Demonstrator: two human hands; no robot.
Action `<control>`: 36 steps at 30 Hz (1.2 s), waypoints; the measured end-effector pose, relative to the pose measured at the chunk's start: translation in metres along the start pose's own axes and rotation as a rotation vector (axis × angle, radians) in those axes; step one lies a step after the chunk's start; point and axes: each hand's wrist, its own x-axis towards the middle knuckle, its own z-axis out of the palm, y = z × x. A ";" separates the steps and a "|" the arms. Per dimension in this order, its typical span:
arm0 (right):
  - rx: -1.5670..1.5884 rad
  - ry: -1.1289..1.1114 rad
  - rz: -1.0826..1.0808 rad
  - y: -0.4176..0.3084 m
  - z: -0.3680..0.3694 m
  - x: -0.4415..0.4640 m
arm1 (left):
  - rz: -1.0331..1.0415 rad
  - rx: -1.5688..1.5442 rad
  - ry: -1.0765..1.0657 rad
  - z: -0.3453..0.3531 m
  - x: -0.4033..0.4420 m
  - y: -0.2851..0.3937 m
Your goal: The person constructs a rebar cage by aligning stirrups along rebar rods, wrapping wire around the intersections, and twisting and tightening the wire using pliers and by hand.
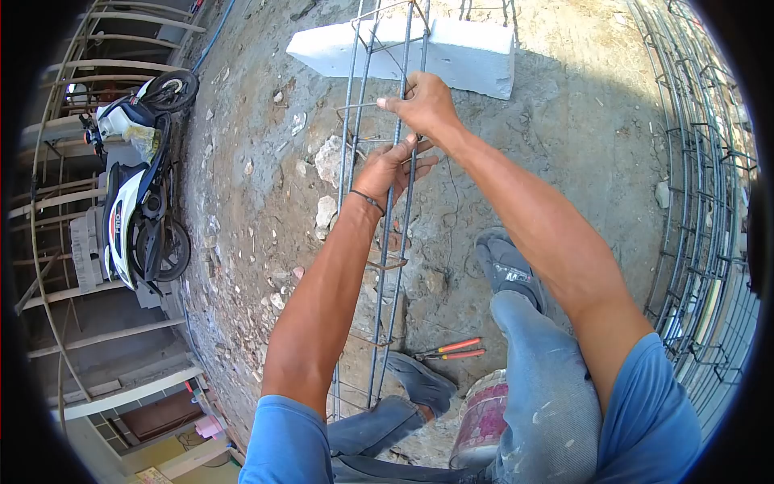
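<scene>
A long cage of steel bars (380, 298) with wire stirrups runs from the top of the view down between my legs. My right hand (423, 105) is closed at a stirrup and the right-side bar, with thumb and fingers near the stirrup's wire. Just below it, my left hand (395, 168) reaches through the cage, its thumb up by a bar and its other fingers spread to the right. Under the cage's upper part lies a white block (468, 56). Pliers with red-orange handles (461, 348) rest on the ground by my foot.
More rebar cages (701, 185) stand along the right side. A motorbike (133, 202) is parked at the left. Broken stones (330, 161) lie left of the cage. A stained bucket (484, 415) sits between my legs.
</scene>
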 end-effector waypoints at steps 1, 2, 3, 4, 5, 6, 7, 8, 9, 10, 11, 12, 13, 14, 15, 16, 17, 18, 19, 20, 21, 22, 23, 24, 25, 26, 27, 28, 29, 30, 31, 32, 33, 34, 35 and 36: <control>0.001 0.001 -0.001 0.000 -0.001 0.001 | 0.000 0.002 0.000 0.001 0.000 0.003; 0.013 -0.016 0.007 0.001 -0.001 0.001 | -0.044 0.165 0.123 0.001 -0.001 0.005; 0.025 -0.032 0.014 0.002 -0.001 0.002 | -0.086 0.329 0.246 0.002 -0.001 0.009; 0.029 -0.030 0.013 0.004 -0.001 0.002 | -0.086 0.333 0.246 0.002 -0.002 0.014; 0.084 -0.019 0.028 0.006 -0.001 0.002 | -0.024 0.550 0.267 0.001 -0.003 0.021; 0.140 -0.010 0.043 0.007 0.000 0.001 | 0.038 0.767 0.287 0.002 -0.008 0.028; 0.143 -0.013 0.041 0.007 0.001 0.003 | 0.038 0.768 0.291 0.003 -0.013 0.034; 0.138 0.010 0.033 0.008 0.002 0.004 | 0.077 0.702 0.273 0.004 -0.018 0.039; 0.132 0.026 0.030 0.011 0.005 0.004 | 0.110 0.632 0.260 0.007 -0.027 0.044; 0.133 0.004 0.045 0.009 0.004 0.004 | 0.149 0.625 0.298 0.007 -0.039 0.046; 0.116 -0.011 0.042 0.009 0.002 0.005 | 0.112 0.615 0.318 0.006 -0.058 0.042; 0.103 -0.028 0.041 0.011 0.002 0.000 | 0.189 0.664 0.450 0.006 -0.081 0.038; 0.110 -0.050 0.060 0.015 0.004 -0.004 | 0.283 0.722 0.576 0.006 -0.098 0.034; 0.039 0.015 -0.019 0.017 0.002 -0.005 | 0.280 0.706 0.719 0.006 -0.120 0.019; -0.034 0.084 -0.095 0.019 -0.001 -0.008 | 0.276 0.690 0.856 0.007 -0.148 -0.003; -0.032 0.085 -0.088 0.015 -0.009 -0.014 | 0.381 0.667 0.911 0.000 -0.170 -0.034; 0.017 0.160 -0.097 0.006 -0.020 -0.027 | 0.490 0.640 0.963 -0.005 -0.187 -0.060; 0.064 0.235 -0.103 0.000 -0.031 -0.040 | 0.486 0.642 0.959 0.000 -0.198 -0.074; 0.062 0.234 -0.096 -0.003 -0.042 -0.050 | 0.450 0.603 0.993 0.005 -0.208 -0.087; 0.174 0.227 -0.059 -0.005 -0.053 -0.061 | 0.413 0.561 1.033 0.007 -0.216 -0.096; 0.287 0.221 -0.026 -0.006 -0.062 -0.071 | 0.408 0.559 1.040 0.005 -0.217 -0.101; 0.286 0.218 -0.023 -0.004 -0.070 -0.082 | 0.276 0.362 0.872 0.002 -0.216 -0.104; 0.333 0.196 0.008 -0.001 -0.079 -0.092 | 0.150 0.171 0.695 -0.001 -0.213 -0.105; 0.380 0.178 0.038 0.002 -0.088 -0.101 | 0.137 0.091 0.576 -0.005 -0.208 -0.106; 0.382 0.189 0.038 0.008 -0.096 -0.109 | 0.137 0.097 0.567 -0.005 -0.202 -0.100; 0.403 0.174 0.089 0.014 -0.102 -0.116 | 0.131 0.159 0.521 -0.005 -0.197 -0.093; 0.424 0.157 0.141 0.019 -0.107 -0.122 | 0.124 0.220 0.477 -0.006 -0.191 -0.088; 0.426 0.163 0.141 0.023 -0.112 -0.126 | 0.138 0.277 0.482 -0.014 -0.183 -0.089; 0.413 0.134 0.180 0.027 -0.117 -0.130 | 0.134 0.278 0.480 -0.017 -0.178 -0.089; 0.401 0.106 0.218 0.030 -0.119 -0.132 | 0.136 0.318 0.498 -0.017 -0.173 -0.088; 0.398 0.110 0.220 0.030 -0.122 -0.132 | 0.139 0.357 0.514 -0.017 -0.169 -0.087; 0.420 0.015 0.234 0.031 -0.124 -0.133 | 0.159 0.364 0.544 -0.015 -0.167 -0.089; 0.443 -0.079 0.249 0.031 -0.125 -0.134 | 0.155 0.364 0.540 -0.017 -0.164 -0.089; 0.442 -0.075 0.253 0.030 -0.123 -0.136 | 0.168 0.395 0.523 -0.020 -0.161 -0.089; 0.428 -0.171 0.279 0.027 -0.116 -0.137 | 0.180 0.424 0.507 -0.022 -0.158 -0.089; 0.413 -0.267 0.304 0.023 -0.110 -0.139 | 0.227 0.420 0.510 -0.021 -0.155 -0.089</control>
